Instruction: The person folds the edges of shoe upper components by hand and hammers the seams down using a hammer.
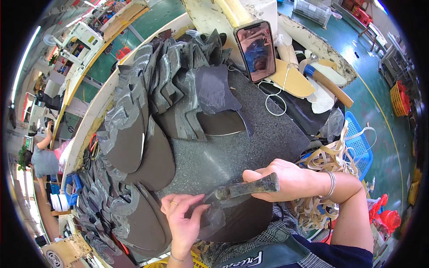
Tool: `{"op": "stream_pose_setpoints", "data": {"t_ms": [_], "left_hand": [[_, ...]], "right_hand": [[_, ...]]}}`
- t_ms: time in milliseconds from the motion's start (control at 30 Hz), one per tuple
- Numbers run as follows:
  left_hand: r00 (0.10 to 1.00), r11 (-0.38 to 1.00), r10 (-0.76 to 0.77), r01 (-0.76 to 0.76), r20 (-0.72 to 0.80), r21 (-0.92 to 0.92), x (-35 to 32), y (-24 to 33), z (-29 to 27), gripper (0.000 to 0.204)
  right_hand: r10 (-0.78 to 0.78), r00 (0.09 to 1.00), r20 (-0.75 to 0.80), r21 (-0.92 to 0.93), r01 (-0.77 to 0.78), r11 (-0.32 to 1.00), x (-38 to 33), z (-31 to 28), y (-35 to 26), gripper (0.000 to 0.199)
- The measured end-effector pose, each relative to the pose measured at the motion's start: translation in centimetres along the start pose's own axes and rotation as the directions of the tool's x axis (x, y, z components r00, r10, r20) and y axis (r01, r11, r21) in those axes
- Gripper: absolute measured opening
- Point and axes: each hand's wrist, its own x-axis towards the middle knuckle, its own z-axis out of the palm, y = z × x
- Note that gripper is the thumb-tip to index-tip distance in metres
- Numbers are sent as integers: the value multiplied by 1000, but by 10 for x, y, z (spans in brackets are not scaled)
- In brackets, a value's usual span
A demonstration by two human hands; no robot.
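Note:
My right hand (288, 179) is closed round a hammer whose worn, dark head (248, 186) sits over a dark brown shoe-upper piece (250, 219). The handle is hidden in my fist. My left hand (184, 218), wearing a ring, has its thumb and forefinger at the grey, filmy edge of that piece, beside the hammer head. The piece lies at the near edge of a speckled grey slab (201, 156). Left of my hands, more dark upper pieces (134, 221) lie in overlapping layers, some with pale smears along their edges.
A tall stack of cut pieces (174, 85) covers the slab's far left. A phone (255, 51) leans at the back. A second hammer (328, 85) lies behind right. Beige strips (326, 165) hang over a blue basket (359, 145). Another person (44, 156) works far left.

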Motion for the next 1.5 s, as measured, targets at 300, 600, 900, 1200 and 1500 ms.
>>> {"op": "stream_pose_setpoints", "data": {"t_ms": [300, 600, 900, 1200, 1500], "left_hand": [[1000, 1000, -10, 10, 3, -8, 1, 2, -1, 30], [999, 999, -30, 30, -14, -43, 0, -2, 1, 26], [999, 999, -33, 32, -14, -37, 0, -1, 1, 27], [1000, 999, -26, 26, -1, -22, 0, 1, 1, 29], [997, 996, -81, 80, -19, -41, -9, -5, 0, 27]], "right_hand": [[15, 1000, 9, 28, -16, 999, 1, -2, -4, 20], [28, 1000, 12, 49, -29, 998, 2, -3, -6, 21], [5, 1000, 11, -1, -5, 1000, 2, -4, -5, 24], [29, 1000, 8, -7, -29, 1000, 1, -6, -6, 23], [-47, 999, 20, -141, 49, 989, -1, -1, -4, 31]]}}
